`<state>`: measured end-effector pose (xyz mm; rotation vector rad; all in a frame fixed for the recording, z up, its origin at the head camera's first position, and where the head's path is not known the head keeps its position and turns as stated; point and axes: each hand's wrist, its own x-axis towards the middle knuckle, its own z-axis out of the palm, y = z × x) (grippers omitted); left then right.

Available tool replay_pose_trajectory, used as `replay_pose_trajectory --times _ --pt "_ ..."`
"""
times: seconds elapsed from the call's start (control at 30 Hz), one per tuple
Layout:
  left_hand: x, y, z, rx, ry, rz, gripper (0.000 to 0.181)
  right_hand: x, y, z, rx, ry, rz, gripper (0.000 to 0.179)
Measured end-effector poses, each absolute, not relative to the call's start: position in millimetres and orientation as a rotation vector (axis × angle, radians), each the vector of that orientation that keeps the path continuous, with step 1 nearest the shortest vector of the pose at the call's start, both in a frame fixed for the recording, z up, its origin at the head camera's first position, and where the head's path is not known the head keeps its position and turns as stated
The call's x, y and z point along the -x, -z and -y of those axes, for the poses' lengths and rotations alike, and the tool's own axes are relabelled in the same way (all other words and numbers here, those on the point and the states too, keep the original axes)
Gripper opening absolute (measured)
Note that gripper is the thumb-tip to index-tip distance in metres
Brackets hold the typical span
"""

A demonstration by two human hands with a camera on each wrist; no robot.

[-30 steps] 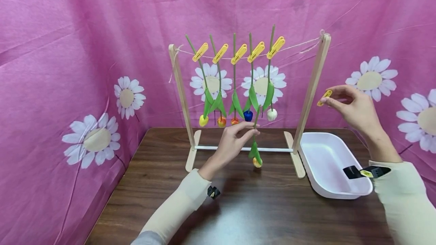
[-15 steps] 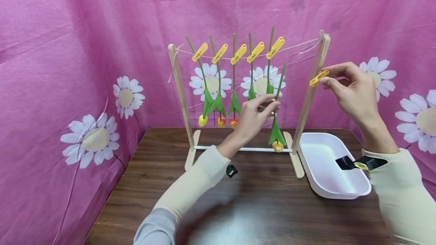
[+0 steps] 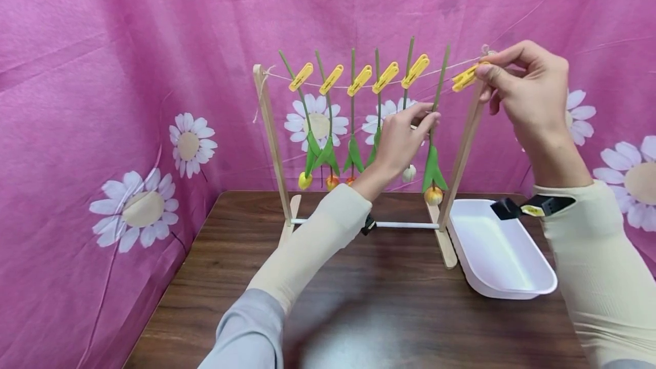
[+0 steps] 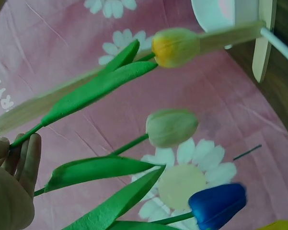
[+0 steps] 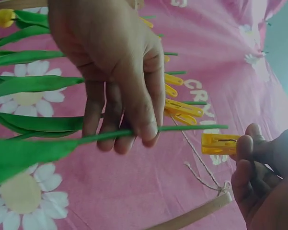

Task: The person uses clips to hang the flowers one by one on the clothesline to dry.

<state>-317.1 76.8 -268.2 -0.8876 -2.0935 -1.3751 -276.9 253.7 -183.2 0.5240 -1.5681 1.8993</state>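
My left hand [image 3: 405, 135] pinches the tulip stem [image 3: 437, 95] upright, its top crossing the string [image 3: 451, 67] just left of the far-right post [image 3: 463, 141], bloom hanging down. My right hand [image 3: 528, 87] pinches a yellow clothespin [image 3: 465, 77] on the string just right of the stem, mouth pointing left at it.

6 artificial tulips in all: 5 hang head-down from the string, and 1 more tulip [image 3: 433, 169] is held up beside them. 6 yellow clothespins: 5 clipped on the string, each holding 1 stem, and 1 loose clothespin [image 3: 465, 77] pinched near the right post. 1 wooden drying rack [image 3: 269, 130] with 2 upright posts and 1 string. 1 white tray [image 3: 499, 255]. 1 desk [image 3: 359, 300]. 2 hands: 1 left hand [image 3: 402, 138] and 1 right hand [image 3: 523, 87].
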Motion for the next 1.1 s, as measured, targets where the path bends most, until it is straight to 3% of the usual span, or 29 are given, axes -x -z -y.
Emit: replay_pose_trajectory --times 0.37,1.1 --pt "332 254 -85 0.767 1.292 2.186 0.027 300 156 -244 -0.440 -2.003 1.585 0.011" --pt "333 248 -93 0.652 1.224 2.264 0.023 308 155 -246 -0.318 -1.873 2.031 0.011"
